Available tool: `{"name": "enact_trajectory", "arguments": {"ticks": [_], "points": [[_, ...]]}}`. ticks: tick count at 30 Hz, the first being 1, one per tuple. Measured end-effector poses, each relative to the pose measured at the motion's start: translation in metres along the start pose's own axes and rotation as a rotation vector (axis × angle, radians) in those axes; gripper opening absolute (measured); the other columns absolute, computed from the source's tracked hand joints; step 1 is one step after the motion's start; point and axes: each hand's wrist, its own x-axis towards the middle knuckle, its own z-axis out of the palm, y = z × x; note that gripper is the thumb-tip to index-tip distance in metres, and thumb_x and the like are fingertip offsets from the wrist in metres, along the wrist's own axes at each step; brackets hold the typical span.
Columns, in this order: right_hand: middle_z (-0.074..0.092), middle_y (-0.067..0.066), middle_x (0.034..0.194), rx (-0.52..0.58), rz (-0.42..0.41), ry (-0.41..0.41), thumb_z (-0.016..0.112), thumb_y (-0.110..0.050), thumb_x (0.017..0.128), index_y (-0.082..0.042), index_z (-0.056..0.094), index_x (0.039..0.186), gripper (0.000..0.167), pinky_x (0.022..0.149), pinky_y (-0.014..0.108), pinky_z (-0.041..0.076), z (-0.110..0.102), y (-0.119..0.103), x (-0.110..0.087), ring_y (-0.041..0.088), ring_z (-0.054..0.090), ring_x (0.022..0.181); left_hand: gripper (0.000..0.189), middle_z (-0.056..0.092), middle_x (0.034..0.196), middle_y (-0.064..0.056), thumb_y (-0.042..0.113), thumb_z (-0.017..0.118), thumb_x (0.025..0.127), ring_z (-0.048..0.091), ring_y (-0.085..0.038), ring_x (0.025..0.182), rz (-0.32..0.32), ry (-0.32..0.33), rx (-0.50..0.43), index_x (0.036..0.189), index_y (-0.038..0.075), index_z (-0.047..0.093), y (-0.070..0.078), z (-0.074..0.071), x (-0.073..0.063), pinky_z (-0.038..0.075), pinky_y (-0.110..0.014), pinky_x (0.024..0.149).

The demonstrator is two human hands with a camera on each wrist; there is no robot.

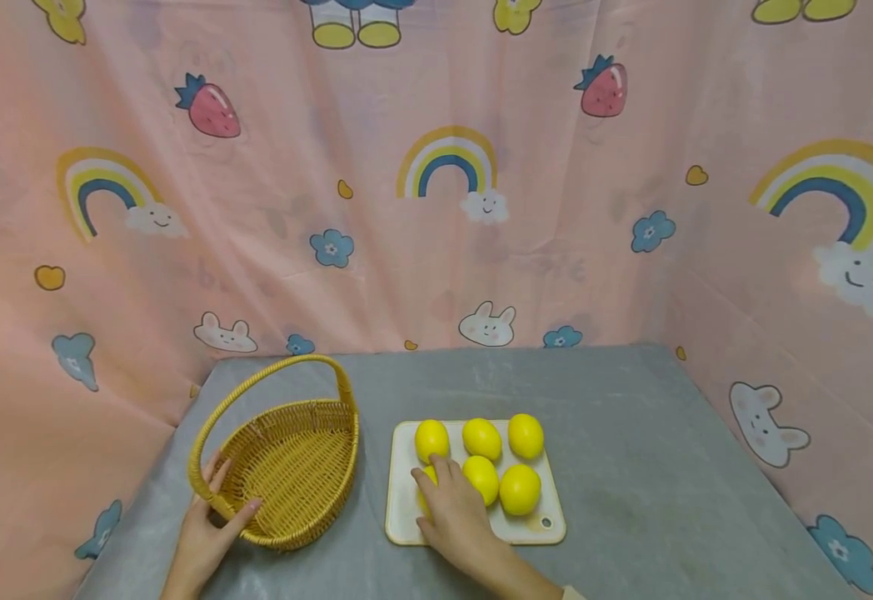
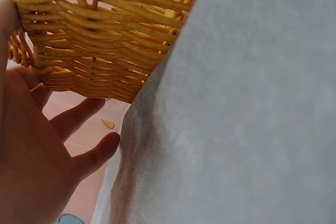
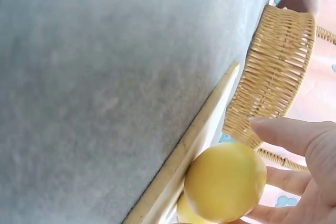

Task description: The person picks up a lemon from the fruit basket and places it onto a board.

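Observation:
A yellow wicker basket (image 1: 294, 487) with a tall arched handle stands on the left of the table. My left hand (image 1: 204, 529) holds its near left rim by the handle's foot, thumb over the rim; in the left wrist view, the other fingers spread beside the weave. To the right lies a white cutting board (image 1: 401, 500) bearing several lemons in two rows. Over the near left lemon (image 3: 226, 182) reaches my right hand (image 1: 457, 512). In the right wrist view, its thumb is apart from that lemon while other fingers extend behind it, contact partly hidden.
The grey table (image 1: 631, 467) extends right of and behind the board. A pink patterned curtain (image 1: 436, 283) hangs along the back and both sides. The basket's handle (image 1: 256, 379) rises above its rim. More lemons (image 1: 521, 489) sit close to my right hand.

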Motion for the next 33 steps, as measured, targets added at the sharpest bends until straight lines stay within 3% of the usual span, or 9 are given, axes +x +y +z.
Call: {"name": "enact_trajectory", "arguments": {"ticks": [6,13,18,23,25,27,28,31,33], "points": [[0.055,0.019,0.129,-0.003,-0.015,0.002,0.091,-0.021,0.069,-0.008,0.067,0.120,0.058,0.097,0.047,0.049,-0.001,0.002,0.002,0.036,0.056,0.115,0.083,0.002,0.166,-0.013,0.026,0.073,0.092,0.002,-0.050,0.147,0.010,0.008,0.003,0.157,0.003,0.026,0.000,0.000,-0.002,0.016,-0.078,0.103],[0.054,0.019,0.131,0.015,-0.017,-0.014,0.089,-0.024,0.072,-0.009,0.069,0.116,0.050,0.099,0.047,0.048,-0.002,0.004,0.002,0.037,0.054,0.118,0.080,0.006,0.166,-0.013,0.023,0.074,0.091,0.005,-0.049,0.147,0.044,0.040,0.004,0.155,0.001,0.030,0.001,0.001,-0.004,0.015,-0.078,0.104],[0.052,0.020,0.134,0.076,0.024,-0.016,0.086,-0.023,0.076,-0.008,0.071,0.116,0.045,0.099,0.049,0.047,-0.014,0.011,0.005,0.038,0.052,0.122,0.080,0.006,0.165,-0.017,0.019,0.075,0.091,0.006,-0.051,0.146,0.047,0.038,-0.026,0.156,0.005,0.030,0.005,0.004,-0.007,0.018,-0.077,0.104],[0.052,0.020,0.135,0.135,0.076,0.037,0.085,-0.020,0.078,-0.008,0.070,0.116,0.043,0.091,0.051,0.052,-0.030,0.022,0.008,0.038,0.052,0.123,0.087,0.011,0.164,-0.023,0.026,0.075,0.091,0.014,-0.054,0.144,0.009,0.029,0.019,0.159,0.009,0.024,0.028,-0.006,-0.010,0.025,-0.076,0.102],[0.053,0.020,0.136,0.151,0.104,0.054,0.084,-0.020,0.079,-0.007,0.069,0.117,0.042,0.088,0.052,0.053,-0.036,0.026,0.008,0.038,0.052,0.123,0.089,0.022,0.160,-0.026,0.030,0.078,0.088,0.024,-0.054,0.141,0.030,0.088,0.106,0.158,0.009,0.026,0.045,-0.013,-0.016,0.028,-0.075,0.101],[0.053,0.019,0.136,0.168,0.130,0.058,0.083,-0.019,0.080,-0.007,0.069,0.119,0.043,0.086,0.053,0.054,-0.041,0.031,0.008,0.038,0.052,0.123,0.089,0.035,0.155,-0.025,0.030,0.082,0.083,0.033,-0.050,0.138,0.103,0.202,0.160,0.156,0.010,0.034,0.063,-0.019,-0.023,0.029,-0.072,0.103],[0.053,0.020,0.136,0.174,0.141,0.057,0.082,-0.020,0.081,-0.006,0.068,0.120,0.043,0.088,0.053,0.053,-0.044,0.033,0.007,0.038,0.052,0.123,0.085,0.042,0.150,-0.025,0.029,0.082,0.082,0.039,-0.044,0.137,0.185,0.288,0.159,0.152,0.008,0.041,0.071,-0.021,-0.025,0.031,-0.064,0.108],[0.055,0.019,0.135,0.183,0.167,0.059,0.081,-0.020,0.083,-0.006,0.068,0.121,0.043,0.093,0.054,0.050,-0.048,0.039,0.006,0.038,0.052,0.123,0.062,0.059,0.131,-0.027,0.025,0.079,0.080,0.053,-0.027,0.125,0.502,0.597,0.081,0.133,-0.002,0.061,0.101,-0.019,-0.028,0.038,-0.041,0.108],[0.056,0.019,0.133,0.182,0.183,0.063,0.080,-0.020,0.083,-0.006,0.068,0.122,0.043,0.097,0.053,0.048,-0.050,0.042,0.005,0.038,0.052,0.123,0.047,0.065,0.116,-0.029,0.024,0.073,0.082,0.057,-0.021,0.115,0.710,0.760,-0.009,0.114,-0.010,0.068,0.125,-0.009,-0.024,0.038,-0.029,0.103]]}}
